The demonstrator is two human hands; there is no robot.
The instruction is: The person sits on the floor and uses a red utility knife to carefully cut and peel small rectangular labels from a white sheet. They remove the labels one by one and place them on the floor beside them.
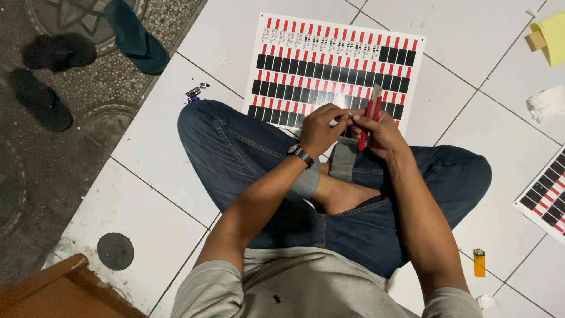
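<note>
I sit cross-legged in blue jeans on a white tiled floor. My right hand [385,132] grips a red utility knife [371,115] held upright over my lap. My left hand [321,126], with a dark watch on its wrist, pinches something small at the knife's blade end; what it is cannot be made out. Just beyond my hands lies a white sticker sheet [335,65] printed with rows of red and black rectangles, its near edge against my shins.
A second sticker sheet [544,197] lies at the right edge. A yellow lighter [479,262] rests by my right knee. Yellow paper [550,35] and crumpled tissue [547,103] sit far right. Sandals [53,70] lie on the patterned floor left, a cardboard box [59,291] at bottom left.
</note>
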